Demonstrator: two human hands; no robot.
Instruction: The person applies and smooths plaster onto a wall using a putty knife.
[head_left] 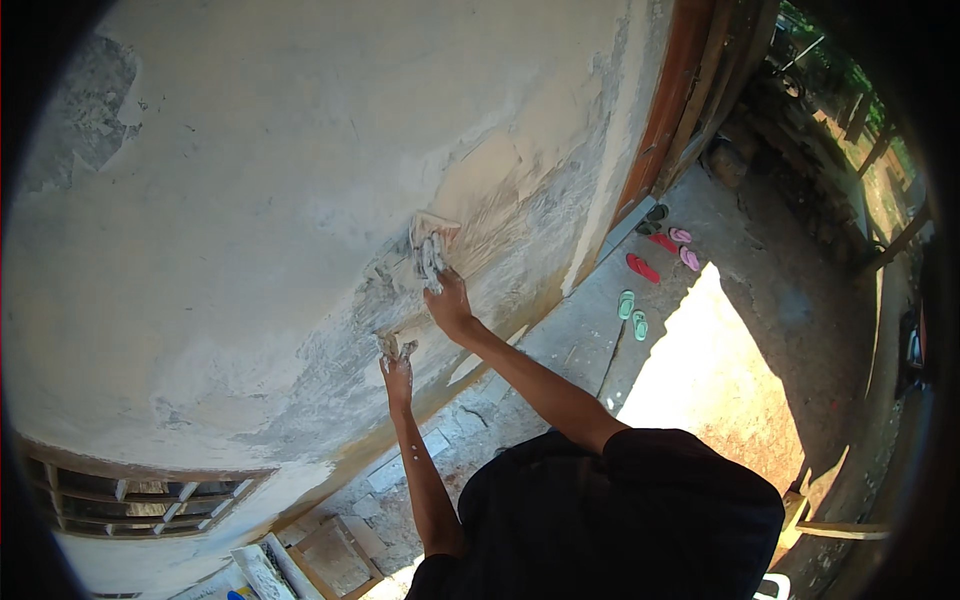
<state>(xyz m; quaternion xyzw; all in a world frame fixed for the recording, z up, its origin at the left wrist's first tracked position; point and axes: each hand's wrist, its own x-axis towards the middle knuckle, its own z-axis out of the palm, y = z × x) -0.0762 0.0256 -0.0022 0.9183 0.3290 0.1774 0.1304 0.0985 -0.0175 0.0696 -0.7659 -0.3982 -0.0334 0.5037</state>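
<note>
In front of me is a plastered wall (250, 200), pale cream with grey, scraped-looking patches. My right hand (446, 290), its fingers coated in whitish paste, presses a flat pale-pink piece (437, 222) against the wall. I cannot tell whether that piece is a scraper or a sheet. Lower and to the left, my left hand (397, 372) is raised close to the wall, its fingers bent and smeared with the same paste. Something small and brownish shows at its fingertips, too unclear to name. White specks dot the left forearm.
A barred window (140, 500) is low on the left, with wooden boxes or boards (330, 558) beneath it. To the right stands a brown door frame (665, 110). Red sandals (642, 268), green sandals (632, 312) and pink sandals (686, 250) lie on the concrete floor (590, 345).
</note>
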